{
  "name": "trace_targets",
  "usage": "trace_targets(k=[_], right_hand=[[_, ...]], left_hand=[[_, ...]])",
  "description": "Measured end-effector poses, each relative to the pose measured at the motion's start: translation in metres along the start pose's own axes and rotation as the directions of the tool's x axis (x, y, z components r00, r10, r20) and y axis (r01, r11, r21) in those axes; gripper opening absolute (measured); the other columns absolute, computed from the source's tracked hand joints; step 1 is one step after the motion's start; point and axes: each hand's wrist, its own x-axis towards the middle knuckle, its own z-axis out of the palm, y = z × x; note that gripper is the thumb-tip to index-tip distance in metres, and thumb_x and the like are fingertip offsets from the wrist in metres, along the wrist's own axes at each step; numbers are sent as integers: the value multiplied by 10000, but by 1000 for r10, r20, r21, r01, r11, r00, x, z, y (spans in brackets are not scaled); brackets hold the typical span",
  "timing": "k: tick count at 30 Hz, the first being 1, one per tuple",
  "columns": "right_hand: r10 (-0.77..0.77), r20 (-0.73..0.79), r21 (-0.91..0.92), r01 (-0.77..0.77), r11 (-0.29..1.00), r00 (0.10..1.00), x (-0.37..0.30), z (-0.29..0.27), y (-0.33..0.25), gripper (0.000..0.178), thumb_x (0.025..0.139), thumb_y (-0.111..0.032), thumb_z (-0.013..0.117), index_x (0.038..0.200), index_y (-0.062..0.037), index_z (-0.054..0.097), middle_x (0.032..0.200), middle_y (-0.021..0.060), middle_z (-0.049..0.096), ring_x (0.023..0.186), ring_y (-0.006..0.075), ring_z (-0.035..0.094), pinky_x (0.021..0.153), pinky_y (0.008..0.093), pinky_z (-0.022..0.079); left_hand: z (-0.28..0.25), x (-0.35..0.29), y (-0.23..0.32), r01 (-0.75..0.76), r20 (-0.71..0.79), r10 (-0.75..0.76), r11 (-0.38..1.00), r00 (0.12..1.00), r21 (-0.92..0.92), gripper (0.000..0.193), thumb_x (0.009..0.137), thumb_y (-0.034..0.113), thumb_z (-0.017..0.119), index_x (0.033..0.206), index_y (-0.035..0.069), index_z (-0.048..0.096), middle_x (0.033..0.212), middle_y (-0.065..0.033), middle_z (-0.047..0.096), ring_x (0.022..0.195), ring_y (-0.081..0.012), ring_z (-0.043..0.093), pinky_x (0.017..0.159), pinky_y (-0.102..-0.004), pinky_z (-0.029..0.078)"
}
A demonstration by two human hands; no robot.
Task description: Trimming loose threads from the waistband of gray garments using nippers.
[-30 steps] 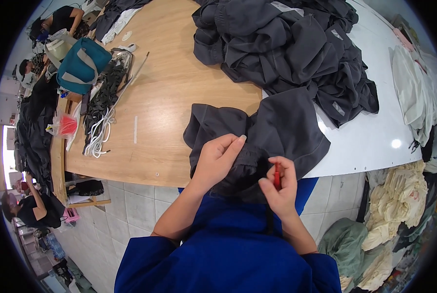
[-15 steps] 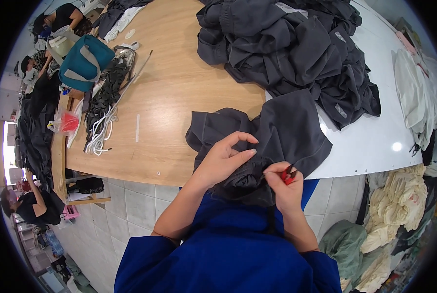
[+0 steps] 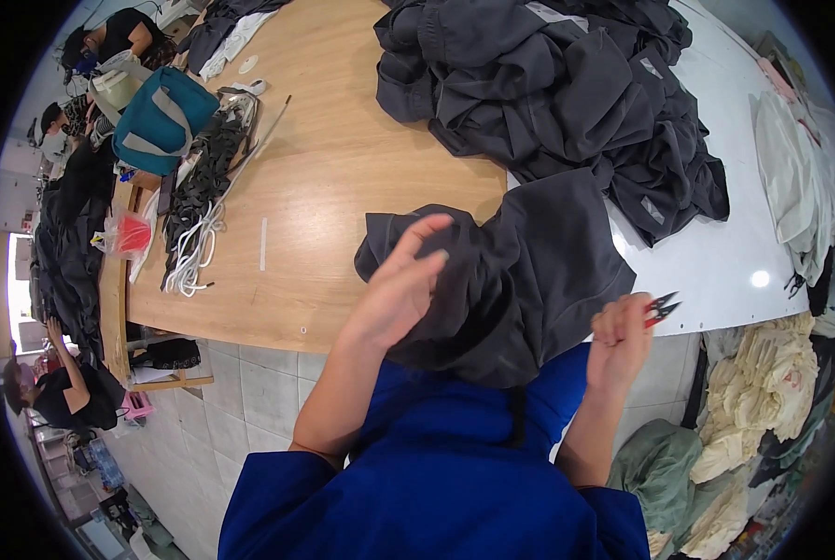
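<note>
Dark grey trousers or a similar garment (image 3: 562, 252) lies bunched at the table's front edge, with part of it hanging over toward my lap. My left hand (image 3: 389, 299) is at its left side, thumb and fingers spread; whether the palm touches the cloth is hard to see. Off to the right of the garment, my right hand (image 3: 620, 338) is closed around red-handled thread snips (image 3: 661, 309). The dark blades point right, away from the cloth.
A big heap of dark grey garments (image 3: 539, 103) covers the far right. At the left are a teal bag (image 3: 161, 121), white cord (image 3: 191, 252) and a thin rod (image 3: 254, 140). Cream cloth bundles (image 3: 753, 401) sit low on the right. Other people work at the far left.
My right hand has moved right, away from the garment, with the snips. My left hand has shifted left and up and spread its fingers. The gathered part of the garment has loosened.
</note>
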Motion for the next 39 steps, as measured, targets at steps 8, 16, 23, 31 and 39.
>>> trace_targets(k=[8,16,23,31,39], right_hand=[[-300,-456,-359,135,923,838,21,-24,-11,99,955,-163,504,912,-74,512,614,-67,327,501,17,244,453,210,180],[78,60,-562,-31,827,995,-16,13,16,197,971,-184,462,972,-16,565,687,-2,487,572,47,410,527,180,311],[250,755,-610,510,607,606,-26,37,43,215,776,-65,612,990,-64,639,900,87,648,778,209,633,692,286,494],[463,669,-718,665,202,581,-32,46,37,221,749,-95,637,969,-104,660,894,47,634,756,235,614,679,301,502],[76,632,-719,546,430,771,-32,25,20,226,658,63,632,870,-13,649,878,114,620,763,255,624,641,271,501]], left_hand=[[-41,9,13,-58,-220,67,997,973,47,371,964,248,420,1305,107,384,1143,-126,569,1017,-189,548,866,-289,445],[-78,-43,4,77,-413,233,790,880,609,293,917,201,544,1187,96,499,1104,-56,565,928,-108,522,833,-256,418],[-84,-87,-17,86,-120,150,216,981,973,341,839,192,655,1127,56,534,1061,-40,528,917,-141,530,776,-257,437],[-73,-69,-14,-156,-218,127,981,968,-120,403,1001,313,326,1274,49,462,1276,-99,534,1196,-230,501,1002,-358,400],[-40,-39,-18,-268,-244,177,866,954,-422,425,987,388,338,1313,122,399,1286,-60,465,1183,-254,458,1044,-456,331]])
